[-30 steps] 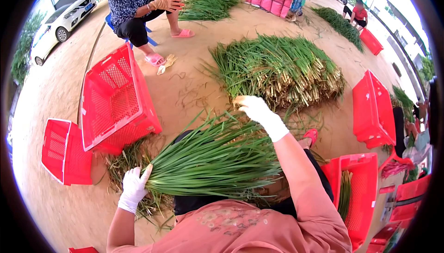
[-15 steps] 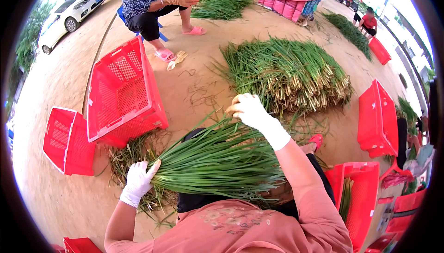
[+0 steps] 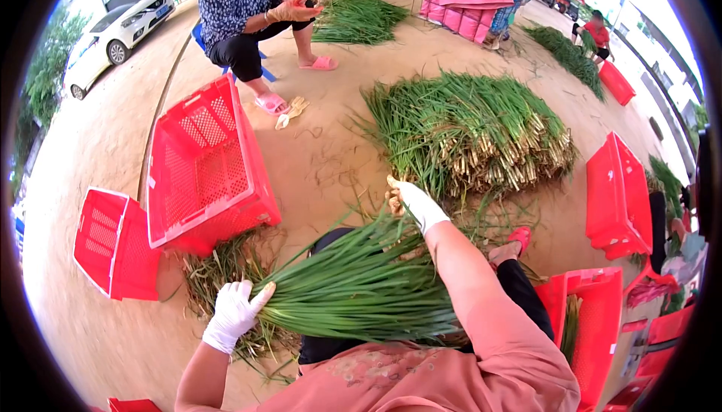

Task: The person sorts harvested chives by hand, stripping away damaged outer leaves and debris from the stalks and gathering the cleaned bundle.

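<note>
A fanned bunch of long green leafy stalks (image 3: 361,284) lies across my lap. My left hand (image 3: 237,313), in a white glove, grips its gathered end, thumb on top. Beyond the bunch's far edge is my right hand (image 3: 412,203), also gloved, its fingers curled with stained fingertips; whether anything is between them is too small to tell. Just past that hand sits a big heap of the same stalks (image 3: 474,130), pale root ends facing right and toward me. Loose dry leaves (image 3: 226,265) lie on the ground beside my left hand.
Two red crates (image 3: 203,179) (image 3: 116,243) stand at the left. At the right are a crate holding stalks (image 3: 598,337) and another red crate (image 3: 618,197). A seated person (image 3: 252,21) in gloves is ahead on the left; other people, more heaps and a white car (image 3: 120,32) are farther off.
The view has shifted a little. My right hand has turned, its fingers now pointing away from me and curling. My left hand still holds the bunch's end.
</note>
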A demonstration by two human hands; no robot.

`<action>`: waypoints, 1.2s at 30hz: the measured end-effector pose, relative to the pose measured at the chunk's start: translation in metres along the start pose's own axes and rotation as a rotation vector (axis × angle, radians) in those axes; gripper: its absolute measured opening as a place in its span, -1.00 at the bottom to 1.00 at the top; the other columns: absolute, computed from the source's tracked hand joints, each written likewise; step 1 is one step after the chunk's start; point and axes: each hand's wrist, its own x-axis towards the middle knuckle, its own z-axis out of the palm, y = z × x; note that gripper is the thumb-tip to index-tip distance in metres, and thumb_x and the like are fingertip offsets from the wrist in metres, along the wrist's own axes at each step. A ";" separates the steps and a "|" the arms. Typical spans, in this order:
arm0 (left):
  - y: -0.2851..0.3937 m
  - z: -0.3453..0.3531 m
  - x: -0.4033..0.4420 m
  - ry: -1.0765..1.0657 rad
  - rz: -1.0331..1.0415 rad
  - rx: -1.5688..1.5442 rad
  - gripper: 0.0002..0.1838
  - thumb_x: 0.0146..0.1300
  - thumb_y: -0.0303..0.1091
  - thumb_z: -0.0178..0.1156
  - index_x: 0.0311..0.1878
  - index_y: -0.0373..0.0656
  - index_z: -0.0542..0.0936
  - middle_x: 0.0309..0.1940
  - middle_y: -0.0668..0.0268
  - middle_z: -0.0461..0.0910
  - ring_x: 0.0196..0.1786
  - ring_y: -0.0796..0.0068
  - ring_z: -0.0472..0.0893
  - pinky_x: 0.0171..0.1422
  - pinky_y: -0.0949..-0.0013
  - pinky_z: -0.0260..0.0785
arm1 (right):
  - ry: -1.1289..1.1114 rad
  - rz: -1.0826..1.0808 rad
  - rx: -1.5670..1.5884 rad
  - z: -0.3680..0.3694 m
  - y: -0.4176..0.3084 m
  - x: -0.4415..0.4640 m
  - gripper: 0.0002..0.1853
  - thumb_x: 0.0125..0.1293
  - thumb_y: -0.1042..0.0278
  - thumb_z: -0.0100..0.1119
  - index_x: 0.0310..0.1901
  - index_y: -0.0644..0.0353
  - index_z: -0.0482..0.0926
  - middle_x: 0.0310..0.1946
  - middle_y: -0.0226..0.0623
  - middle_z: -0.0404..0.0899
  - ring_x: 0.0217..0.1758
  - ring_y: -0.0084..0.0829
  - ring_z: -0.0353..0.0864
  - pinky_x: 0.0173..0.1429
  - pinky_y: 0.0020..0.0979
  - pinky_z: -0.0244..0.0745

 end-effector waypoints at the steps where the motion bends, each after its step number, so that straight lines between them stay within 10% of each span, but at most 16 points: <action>1: 0.000 -0.002 0.002 0.007 0.017 0.017 -0.34 -0.14 -0.42 0.14 0.17 0.16 0.38 -0.42 0.24 0.32 -0.43 0.28 0.40 -0.39 0.25 0.23 | -0.019 0.010 0.129 0.002 0.003 0.006 -0.67 0.29 0.04 0.08 -0.40 0.13 0.34 -0.55 -0.42 0.36 -0.68 -0.62 0.21 -0.62 -0.54 0.16; 6: -0.002 -0.001 0.003 0.055 0.037 0.003 -0.35 -0.14 -0.42 0.13 0.16 0.16 0.39 -0.40 0.23 0.33 -0.43 0.28 0.41 -0.39 0.25 0.24 | 0.038 -0.144 0.301 -0.005 -0.006 0.018 -0.82 0.36 0.28 -0.06 -0.34 0.17 0.43 -0.67 -0.50 0.31 -0.71 -0.62 0.20 -0.65 -0.57 0.15; 10: -0.002 0.003 0.002 0.058 0.011 -0.006 -0.15 -0.39 -0.39 0.32 0.19 0.13 0.35 -0.34 0.19 0.34 -0.37 0.21 0.41 -0.33 0.21 0.25 | 0.457 -0.677 -0.793 -0.046 -0.023 0.012 -0.79 0.29 0.29 0.02 -0.32 0.29 0.51 -0.57 -0.34 0.47 -0.57 -0.56 0.40 -0.54 -0.50 0.29; 12: -0.001 0.007 0.001 0.040 0.014 -0.011 -0.11 -0.43 -0.37 0.35 0.20 0.12 0.34 -0.33 0.17 0.33 -0.36 0.19 0.41 -0.33 0.20 0.26 | 0.248 -0.367 -0.223 -0.058 -0.033 -0.005 -0.72 0.32 0.22 -0.02 -0.34 0.31 0.51 -0.53 -0.28 0.51 -0.60 -0.51 0.39 -0.52 -0.49 0.32; 18: 0.002 0.002 0.013 0.051 0.058 -0.011 -0.17 -0.33 -0.41 0.30 0.20 0.15 0.34 -0.31 0.17 0.36 -0.36 0.20 0.43 -0.33 0.19 0.26 | -0.072 0.036 -0.088 -0.037 -0.011 0.002 -0.62 0.35 0.03 -0.04 -0.32 0.27 0.43 -0.63 -0.43 0.39 -0.69 -0.66 0.23 -0.65 -0.68 0.13; 22: 0.002 0.001 0.010 0.063 0.086 0.013 -0.24 -0.27 -0.43 0.26 0.17 0.14 0.36 -0.33 0.18 0.36 -0.37 0.20 0.43 -0.34 0.20 0.26 | 0.024 -0.170 0.260 -0.026 -0.003 0.011 -0.75 0.33 0.19 0.03 -0.37 0.20 0.46 -0.64 -0.47 0.37 -0.69 -0.66 0.24 -0.62 -0.58 0.13; 26: 0.004 0.000 0.011 0.050 0.063 -0.005 -0.20 -0.37 -0.46 0.30 0.14 0.10 0.37 -0.32 0.16 0.37 -0.37 0.19 0.43 -0.34 0.20 0.25 | 0.184 -0.440 -0.375 -0.033 -0.015 -0.012 -0.83 0.26 0.32 0.03 -0.37 0.24 0.49 -0.52 -0.30 0.52 -0.57 -0.45 0.45 -0.48 -0.40 0.35; 28: 0.002 0.004 0.011 0.047 0.089 -0.004 -0.16 -0.41 -0.46 0.32 0.16 0.08 0.35 -0.31 0.15 0.37 -0.38 0.18 0.42 -0.33 0.18 0.25 | 0.714 -0.918 -1.256 -0.045 -0.017 -0.011 -0.88 0.20 0.34 0.09 -0.41 0.18 0.51 -0.51 -0.19 0.52 -0.46 -0.36 0.50 -0.36 -0.32 0.41; 32: 0.000 0.013 0.006 0.058 0.095 0.018 -0.09 -0.43 -0.41 0.35 0.20 0.06 0.29 -0.31 0.14 0.37 -0.36 0.17 0.42 -0.32 0.17 0.24 | 0.940 -0.748 -1.283 -0.091 -0.048 -0.077 -0.70 0.19 0.27 0.07 -0.06 0.14 0.52 -0.28 -0.11 0.59 -0.18 -0.15 0.57 -0.07 -0.21 0.44; 34: 0.002 0.014 0.005 0.058 0.061 0.001 -0.07 -0.43 -0.40 0.36 0.21 0.06 0.27 -0.32 0.15 0.37 -0.36 0.17 0.42 -0.31 0.16 0.24 | 1.120 -1.105 -1.130 -0.122 -0.045 -0.114 -0.70 0.20 0.22 0.10 -0.07 0.15 0.55 -0.33 -0.14 0.60 -0.24 -0.20 0.58 -0.10 -0.27 0.45; 36: 0.001 0.018 0.002 0.048 0.068 -0.001 -0.07 -0.42 -0.42 0.35 0.22 0.03 0.26 -0.29 0.12 0.37 -0.34 0.14 0.42 -0.28 0.14 0.25 | 0.822 -0.964 -0.720 -0.131 -0.037 -0.172 -0.69 0.19 0.13 0.16 -0.21 0.21 0.61 -0.40 -0.24 0.62 -0.35 -0.37 0.55 -0.19 -0.39 0.44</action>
